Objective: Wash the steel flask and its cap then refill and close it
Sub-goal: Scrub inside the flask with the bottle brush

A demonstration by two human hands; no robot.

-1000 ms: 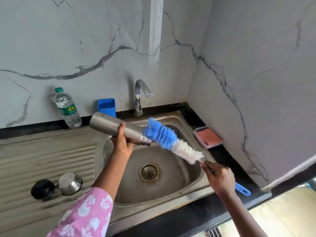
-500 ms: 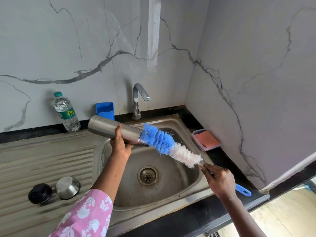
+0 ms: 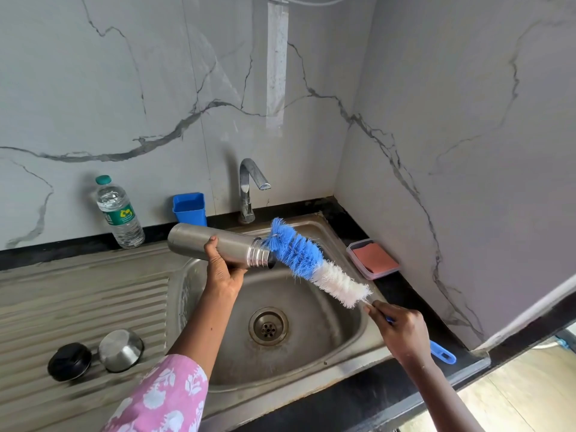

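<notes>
My left hand [image 3: 222,267] grips the steel flask [image 3: 199,241] from below and holds it nearly level over the sink [image 3: 352,332], its open mouth pointing right. My right hand [image 3: 400,333] grips the blue handle of a bottle brush [image 3: 314,266]. The brush's blue bristle tip sits just outside the flask's mouth, beside the threaded neck. On the ribbed drainboard at the lower left lie the steel cap cup [image 3: 121,350] and the black stopper [image 3: 69,361], side by side.
The tap [image 3: 249,188] stands behind the sink with no water running. A plastic water bottle [image 3: 119,213] and a blue holder [image 3: 190,208] stand against the back wall. A tray with a pink sponge [image 3: 374,259] sits on the black counter to the right.
The brush's blue tip was pushed against the flask's mouth half a second ago; it has since drawn back out and sits just outside it. The flask stays in my left hand.
</notes>
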